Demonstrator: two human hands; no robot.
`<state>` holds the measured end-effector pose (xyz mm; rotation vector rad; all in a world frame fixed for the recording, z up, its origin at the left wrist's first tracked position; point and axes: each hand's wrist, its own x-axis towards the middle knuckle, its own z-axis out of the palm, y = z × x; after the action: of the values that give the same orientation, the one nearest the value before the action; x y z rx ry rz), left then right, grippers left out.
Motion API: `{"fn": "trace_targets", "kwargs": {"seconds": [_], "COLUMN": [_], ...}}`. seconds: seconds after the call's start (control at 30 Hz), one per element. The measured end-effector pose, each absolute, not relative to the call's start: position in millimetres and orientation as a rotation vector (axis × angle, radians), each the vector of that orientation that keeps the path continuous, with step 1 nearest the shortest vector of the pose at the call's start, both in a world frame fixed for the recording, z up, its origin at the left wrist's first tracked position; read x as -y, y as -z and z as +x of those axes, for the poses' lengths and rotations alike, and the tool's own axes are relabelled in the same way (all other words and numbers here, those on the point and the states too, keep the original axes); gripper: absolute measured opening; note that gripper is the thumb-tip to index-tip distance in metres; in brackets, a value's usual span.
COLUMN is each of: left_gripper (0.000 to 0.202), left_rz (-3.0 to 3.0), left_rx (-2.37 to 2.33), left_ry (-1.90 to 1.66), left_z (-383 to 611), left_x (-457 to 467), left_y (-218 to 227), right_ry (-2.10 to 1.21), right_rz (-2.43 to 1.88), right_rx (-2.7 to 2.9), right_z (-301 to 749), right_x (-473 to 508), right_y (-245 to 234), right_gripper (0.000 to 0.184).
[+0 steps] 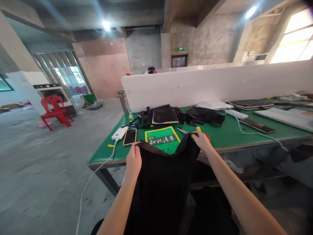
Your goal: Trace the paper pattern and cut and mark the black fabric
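A black garment (pixel 166 182) hangs down in front of me, its upper edge sagging between my two hands. My left hand (pixel 134 160) pinches one upper corner, just in front of the table edge. The other upper corner is gripped by my right hand (pixel 201 140), a little higher. Behind the cloth, a green book (pixel 162 138) with a yellow border lies on the table, its lower part hidden. Scissors (pixel 182 131) lie beside the book, their blades pointing left and the rest partly covered by the garment and my right hand.
On the green table (pixel 232 135) are a phone (pixel 130 136), a white power bank (pixel 120 132) with a cable, a dark notebook (pixel 165 114), crumpled black cloth (pixel 206 116) and a white power strip (pixel 236 113). A white partition (pixel 190 86) stands behind. A red chair (pixel 55 111) is at left.
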<state>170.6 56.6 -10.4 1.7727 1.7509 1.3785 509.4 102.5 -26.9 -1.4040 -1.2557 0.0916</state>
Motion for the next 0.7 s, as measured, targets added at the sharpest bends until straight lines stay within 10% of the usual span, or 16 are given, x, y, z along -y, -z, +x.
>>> {"fn": "trace_targets", "kwargs": {"seconds": [0.47, 0.6, 0.7], "left_gripper": [0.048, 0.034, 0.018], "left_rz": [1.909, 2.052, 2.212], "left_rx": [-1.858, -1.786, -1.678], "left_ry": [-1.366, -1.336, -1.161], "left_z": [153.1, 154.5, 173.2], "left_x": [-5.3, 40.1, 61.0], "left_y": [80.5, 85.4, 66.2], "right_ry": [0.115, 0.227, 0.142], "right_rz": [-1.366, -1.292, -1.115], "right_rx": [1.183, 1.127, 1.164], "right_z": [515.6, 535.6, 537.1], "right_x": [-39.8, -47.2, -73.5], "right_y": [81.0, 50.0, -1.2], "right_gripper": [0.037, 0.069, 0.060]}}
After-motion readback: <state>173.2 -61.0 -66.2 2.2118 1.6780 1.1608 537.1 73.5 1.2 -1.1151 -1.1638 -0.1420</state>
